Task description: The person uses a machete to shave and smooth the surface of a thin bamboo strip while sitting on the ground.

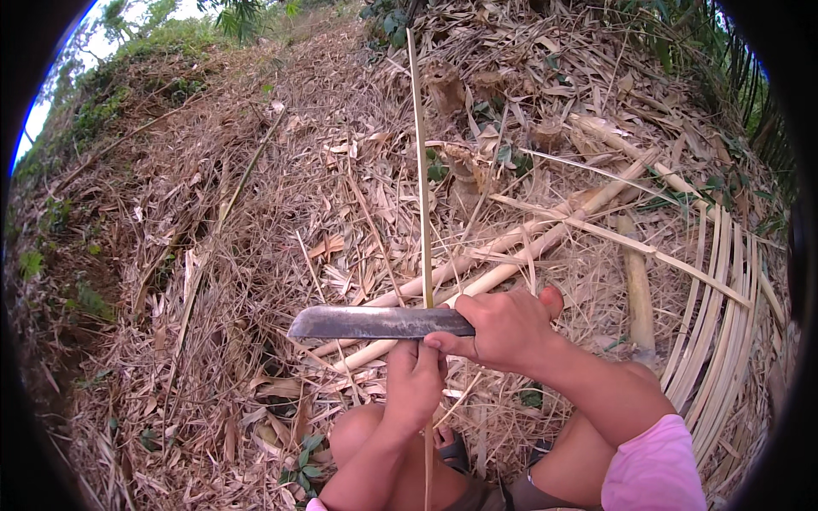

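A long, thin bamboo strip point(422, 170) stands out away from me, and its near end runs down between my knees. My left hand point(415, 383) is closed round this strip just below the knife. In my right hand point(507, 328) is a machete point(375, 323) with a broad, dark blade, held crosswise with its tip to the left. The blade lies across the strip, right above my left fingers. My right thumb reaches down close to the left fingertips. The machete's handle is hidden inside my right fist.
Several pale split strips point(716, 315) lie in a bundle at the right. Bamboo poles point(520, 268) cross the ground ahead, and a short pole piece point(636, 285) lies beside them. Cut bamboo stumps point(460, 166) stand farther off. Dry leaves point(230, 358) cover the slope.
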{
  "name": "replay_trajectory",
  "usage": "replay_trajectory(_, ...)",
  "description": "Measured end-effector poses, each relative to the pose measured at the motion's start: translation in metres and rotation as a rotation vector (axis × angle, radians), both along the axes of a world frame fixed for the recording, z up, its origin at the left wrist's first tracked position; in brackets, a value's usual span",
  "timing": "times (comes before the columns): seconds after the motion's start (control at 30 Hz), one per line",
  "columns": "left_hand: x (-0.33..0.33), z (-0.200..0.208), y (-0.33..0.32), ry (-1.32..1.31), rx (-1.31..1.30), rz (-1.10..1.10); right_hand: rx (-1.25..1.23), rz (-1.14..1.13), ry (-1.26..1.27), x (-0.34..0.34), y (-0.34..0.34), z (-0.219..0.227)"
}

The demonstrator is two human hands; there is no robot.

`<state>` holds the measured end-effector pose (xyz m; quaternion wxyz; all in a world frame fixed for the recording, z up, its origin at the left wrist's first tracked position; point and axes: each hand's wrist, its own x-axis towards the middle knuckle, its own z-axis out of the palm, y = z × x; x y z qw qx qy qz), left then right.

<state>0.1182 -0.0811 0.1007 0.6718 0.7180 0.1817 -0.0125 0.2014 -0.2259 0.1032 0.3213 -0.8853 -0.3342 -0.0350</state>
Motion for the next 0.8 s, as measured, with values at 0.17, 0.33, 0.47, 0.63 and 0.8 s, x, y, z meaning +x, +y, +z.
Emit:
replay_trajectory(0.17, -0.004, -0.007, 0.001, -0.149, 0.237, -0.036, 0.030, 0.056, 0.006, 0.001, 0.000, -0.013)
replay_trajectory(0.33, -0.006, -0.009, -0.002, -0.185, 0.430, -0.034, 0.036, 0.061, -0.008, -0.001, -0.002, -0.005)
replay_trajectory(0.47, -0.004, 0.001, -0.011, -0.228, 0.546, -0.025, 0.078, 0.055, -0.107, 0.005, -0.001, -0.019)
replay_trajectory(0.63, -0.007, -0.010, -0.014, -0.138, 0.486, -0.023, 0.022, 0.037, -0.224, 0.007, -0.006, -0.024)
replay_trajectory(0.8, -0.004, -0.004, -0.028, -0.121, 0.345, -0.001, -0.003, -0.100, -0.125, 0.032, -0.017, -0.029)
